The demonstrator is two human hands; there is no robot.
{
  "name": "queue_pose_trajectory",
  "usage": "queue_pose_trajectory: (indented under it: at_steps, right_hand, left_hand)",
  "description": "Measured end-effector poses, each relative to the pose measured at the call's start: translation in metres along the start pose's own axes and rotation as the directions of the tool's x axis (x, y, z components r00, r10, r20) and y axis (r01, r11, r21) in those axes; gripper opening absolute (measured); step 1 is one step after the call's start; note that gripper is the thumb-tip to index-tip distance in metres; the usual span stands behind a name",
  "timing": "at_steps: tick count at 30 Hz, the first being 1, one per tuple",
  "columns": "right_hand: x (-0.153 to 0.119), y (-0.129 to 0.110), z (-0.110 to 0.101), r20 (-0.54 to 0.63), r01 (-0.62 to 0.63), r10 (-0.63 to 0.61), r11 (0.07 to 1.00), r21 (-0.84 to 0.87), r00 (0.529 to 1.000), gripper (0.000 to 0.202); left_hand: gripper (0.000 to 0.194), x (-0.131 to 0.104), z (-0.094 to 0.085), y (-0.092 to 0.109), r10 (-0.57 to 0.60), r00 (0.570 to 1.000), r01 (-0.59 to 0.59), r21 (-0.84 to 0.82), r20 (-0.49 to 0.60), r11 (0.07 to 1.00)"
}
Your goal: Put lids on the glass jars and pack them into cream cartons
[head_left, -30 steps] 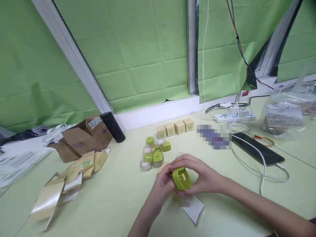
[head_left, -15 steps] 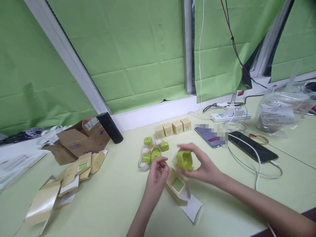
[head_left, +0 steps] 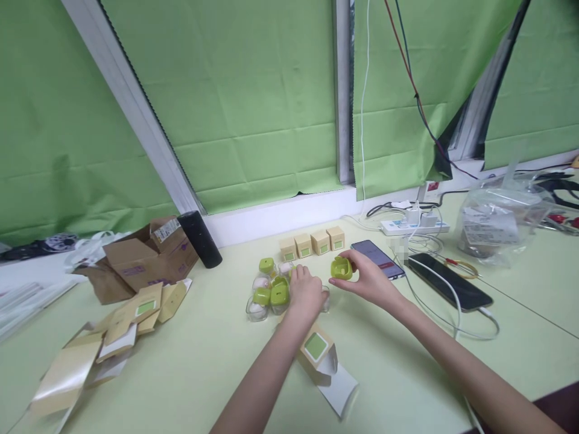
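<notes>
My right hand (head_left: 362, 277) grips a hollow green plastic case (head_left: 341, 269) between thumb and fingers, its open side showing. My left hand (head_left: 307, 292) is at the right side of a cluster of small green-and-clear cases (head_left: 279, 293), fingers curled downward. What its fingertips hold, if anything, is hidden. Beside its thumb a clear plastic piece (head_left: 325, 299) shows, partly covered by the hand. Below my wrists lies an opened tan carton (head_left: 316, 346) with a green window print and its white flap spread toward me.
Several small tan boxes (head_left: 303, 245) stand in a row at the back. Flattened cartons (head_left: 113, 337), a brown cardboard box (head_left: 147, 259) and a black cylinder (head_left: 200, 239) are at left. Two phones, cables, a power strip (head_left: 414, 226) and a plastic bag (head_left: 493, 223) lie right.
My left hand has moved up and over to the right side of the cluster. My right hand still holds the green case, now a little higher, with its clear part no longer attached.
</notes>
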State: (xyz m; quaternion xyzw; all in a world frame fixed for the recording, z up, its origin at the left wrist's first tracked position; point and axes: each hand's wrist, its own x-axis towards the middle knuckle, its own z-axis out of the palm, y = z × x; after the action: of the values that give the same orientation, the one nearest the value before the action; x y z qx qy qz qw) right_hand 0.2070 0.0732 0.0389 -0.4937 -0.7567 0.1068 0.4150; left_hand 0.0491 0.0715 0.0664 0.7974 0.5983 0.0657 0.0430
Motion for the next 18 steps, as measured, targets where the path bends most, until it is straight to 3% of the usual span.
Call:
queue_pose_trajectory:
  at_steps: [4,9,15,18]
  right_hand:
    - [-0.003,-0.004,-0.006,0.131,0.070,-0.065,0.997,-0.037,0.989,0.033]
    - [-0.007,0.001,-0.006,0.406,0.065,-0.065,0.998,0.014,0.911,0.043]
    - [-0.009,0.010,0.018,0.442,0.048,-0.021,0.998,-0.049,0.897,0.057]
    - [-0.010,0.010,0.027,0.442,0.043,-0.005,0.996,-0.076,0.897,0.051]
  left_hand:
    - [0.016,0.002,0.001,-0.003,-0.059,0.998,0.061,-0.070,0.037,0.996]
    - [0.006,0.003,-0.006,-0.013,-0.032,0.981,0.065,-0.171,0.189,0.983]
    - [0.016,0.008,-0.001,-0.013,-0.053,0.967,0.108,-0.213,0.250,0.971]
    - [0.027,0.015,-0.001,-0.004,-0.071,0.959,0.134,-0.219,0.275,0.966]
